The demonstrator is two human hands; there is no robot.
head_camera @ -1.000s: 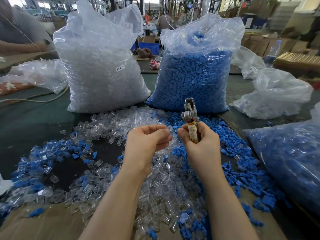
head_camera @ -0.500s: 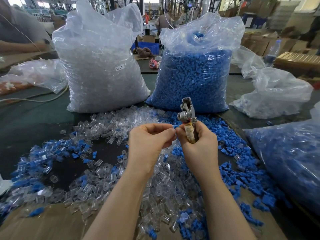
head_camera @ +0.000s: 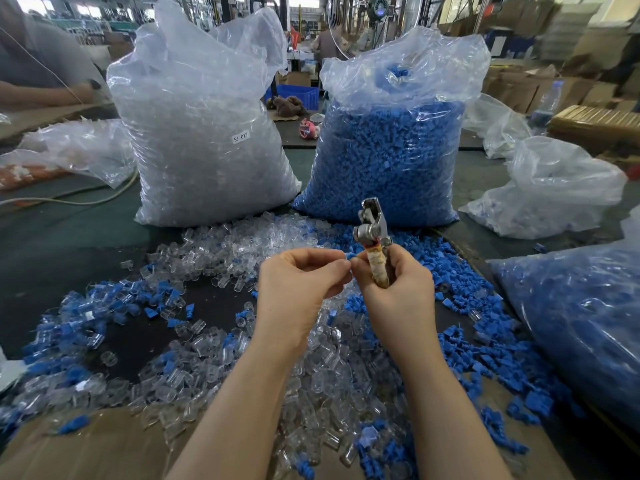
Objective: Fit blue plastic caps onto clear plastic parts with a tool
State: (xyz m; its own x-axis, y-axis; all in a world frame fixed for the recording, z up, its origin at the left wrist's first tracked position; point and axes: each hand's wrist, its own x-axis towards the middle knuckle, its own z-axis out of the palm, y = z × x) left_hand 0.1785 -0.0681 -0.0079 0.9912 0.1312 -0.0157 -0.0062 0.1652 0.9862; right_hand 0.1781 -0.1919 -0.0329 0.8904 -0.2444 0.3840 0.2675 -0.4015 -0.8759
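Observation:
My right hand (head_camera: 394, 292) grips the taped handle of a metal plier-like tool (head_camera: 370, 226), whose jaws point up and away. My left hand (head_camera: 298, 289) is curled, with its fingertips meeting my right thumb. Between the fingertips a small blue cap (head_camera: 350, 256) shows; whether a clear part is with it I cannot tell. Under both hands lies a heap of loose clear parts (head_camera: 322, 375). Loose blue caps (head_camera: 464, 327) spread to the right. Assembled blue-and-clear pieces (head_camera: 79, 327) lie at the left.
A big bag of clear parts (head_camera: 204, 140) and a big bag of blue caps (head_camera: 388, 154) stand behind the heap. More plastic bags (head_camera: 554, 188) lie right, and a blue-filled bag (head_camera: 581, 323) is near right. A person's arm (head_camera: 38, 95) rests far left. Brown cardboard (head_camera: 86, 445) covers the near edge.
Both hands have drawn closer until the fingertips touch. The tool has tilted slightly left.

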